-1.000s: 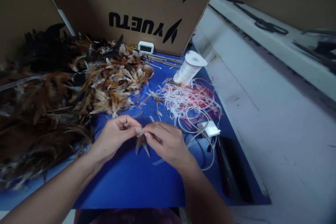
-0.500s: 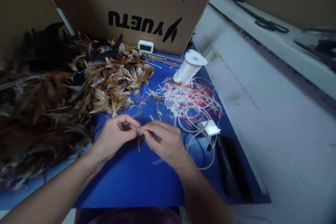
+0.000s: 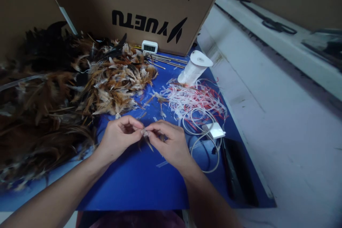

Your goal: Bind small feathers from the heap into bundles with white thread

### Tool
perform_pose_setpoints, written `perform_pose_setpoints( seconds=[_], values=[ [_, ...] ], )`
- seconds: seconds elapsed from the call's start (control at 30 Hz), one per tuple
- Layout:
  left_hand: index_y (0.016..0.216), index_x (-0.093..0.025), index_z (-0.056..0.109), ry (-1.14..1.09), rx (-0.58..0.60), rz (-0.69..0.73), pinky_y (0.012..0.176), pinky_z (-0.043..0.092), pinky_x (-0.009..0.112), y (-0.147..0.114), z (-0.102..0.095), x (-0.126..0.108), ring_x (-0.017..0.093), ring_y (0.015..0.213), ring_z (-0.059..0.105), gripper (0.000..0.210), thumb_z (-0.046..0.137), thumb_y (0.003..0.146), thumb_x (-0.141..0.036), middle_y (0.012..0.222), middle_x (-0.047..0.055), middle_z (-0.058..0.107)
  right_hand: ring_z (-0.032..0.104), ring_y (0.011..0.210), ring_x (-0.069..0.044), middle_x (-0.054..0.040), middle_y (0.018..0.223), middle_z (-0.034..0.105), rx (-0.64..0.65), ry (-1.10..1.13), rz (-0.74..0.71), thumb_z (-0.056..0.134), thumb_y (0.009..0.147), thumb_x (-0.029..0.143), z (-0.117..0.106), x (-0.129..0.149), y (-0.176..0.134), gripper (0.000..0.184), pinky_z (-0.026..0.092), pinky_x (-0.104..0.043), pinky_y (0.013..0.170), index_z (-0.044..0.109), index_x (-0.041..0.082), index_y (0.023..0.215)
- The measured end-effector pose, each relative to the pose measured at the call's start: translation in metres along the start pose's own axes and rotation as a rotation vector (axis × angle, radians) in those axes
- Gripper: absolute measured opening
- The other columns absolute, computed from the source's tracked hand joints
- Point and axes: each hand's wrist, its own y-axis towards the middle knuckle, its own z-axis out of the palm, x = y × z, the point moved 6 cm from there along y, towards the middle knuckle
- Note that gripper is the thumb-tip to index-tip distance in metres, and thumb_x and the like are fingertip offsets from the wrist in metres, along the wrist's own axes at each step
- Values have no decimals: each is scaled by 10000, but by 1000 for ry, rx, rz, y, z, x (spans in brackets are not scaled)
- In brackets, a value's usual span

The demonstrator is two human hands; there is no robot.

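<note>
Feather pile: a big heap of brown, black and cream feathers (image 3: pixel 117 82) fills the left side of the frame, just as it did a second ago.
Left hand: the left hand (image 3: pixel 114 135) is near the middle of the frame, palm turned in. Its thumb and first finger pinch tight, and the other fingers curl.
Small bunch: the small feather bunch (image 3: pixel 145 134) is in the middle of the frame, between the fingertips. Fewer of its dark tips show now than a second ago, and one thin tip points down and right. I think it got turned or slid a bit, so the finger work goes on (too tiny to tell just how).
Right hand: the right hand (image 3: pixel 171 140) comes in from the lower right, knuckles up. Its thumb and finger pinch the same bunch, and the two hands meet there.
String heap: white and red strings (image 3: pixel 196 101) lie right of the middle, past the right hand.
Spool: a white spool (image 3: pixel 192 69) stands tilted just above them.
Plug: a white plug (image 3: pixel 216 130) lies below the strings.
</note>
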Motion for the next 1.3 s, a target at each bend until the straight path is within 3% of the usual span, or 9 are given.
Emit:
perform_pose_setpoints(
  seconds=[0.2,0.4,0.6,1.3],
  values=[
    [706,-147,681,-41,25,-66,620,535,214,1,2,1,127,624,665,148,794,643,-219,688,24,719,633,672,-112,1,777,689,19,-40,-76,557,797,80,-2,7,1,182,526,-238,659,674,218,791],
    [696,-141,682,-22,27,-60,618,539,221,1,1,0,129,609,661,165,803,633,-234,673,29,715,653,657,-119,3,783,702,-2,43,60,606,788,149,0,-2,-1,140,547,-239,649,669,216,894],
    [703,-154,688,-9,28,-46,590,528,207,1,0,0,123,596,655,159,803,635,-239,665,15,711,612,615,-114,10,711,668,18,-15,-18,591,803,129,-1,3,1,150,521,-243,618,704,229,804],
    [710,-153,694,-126,131,-148,632,509,158,0,3,-1,87,623,650,137,791,693,-248,656,0,707,644,679,-94,17,769,702,36,55,-119,562,793,31,-2,7,2,236,519,-207,634,697,221,828]
  ],
)
